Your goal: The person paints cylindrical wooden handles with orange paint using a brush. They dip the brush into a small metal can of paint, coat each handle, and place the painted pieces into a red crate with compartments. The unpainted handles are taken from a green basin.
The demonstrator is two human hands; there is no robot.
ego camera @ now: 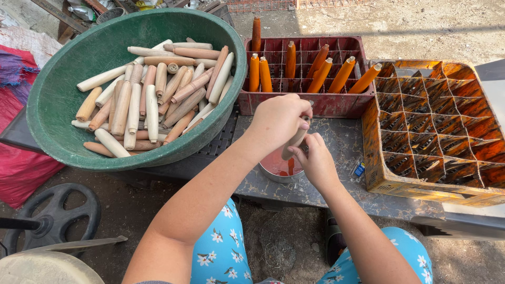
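While both hands meet over a small metal can holding orange-red paint, the left hand is clenched around the upper end of a bare wooden handle, and the right hand grips the same handle lower down with its fingers curled round it. That handle slants down toward the can's mouth, just above the paint; whether its tip touches the paint cannot be told. The can stands on a dark worn table.

To the left sits a big green basin, heaped with unpainted wooden handles lying every which way, pale and tan. Behind the hands a red divided crate holds eight orange-painted handles, standing or leaning in its back compartments, their tips bare; the front cells hold none. On the right an orange-stained divided crate is tipped on its side, its open cells facing up and left. A small blue item lies on the table just beside that crate
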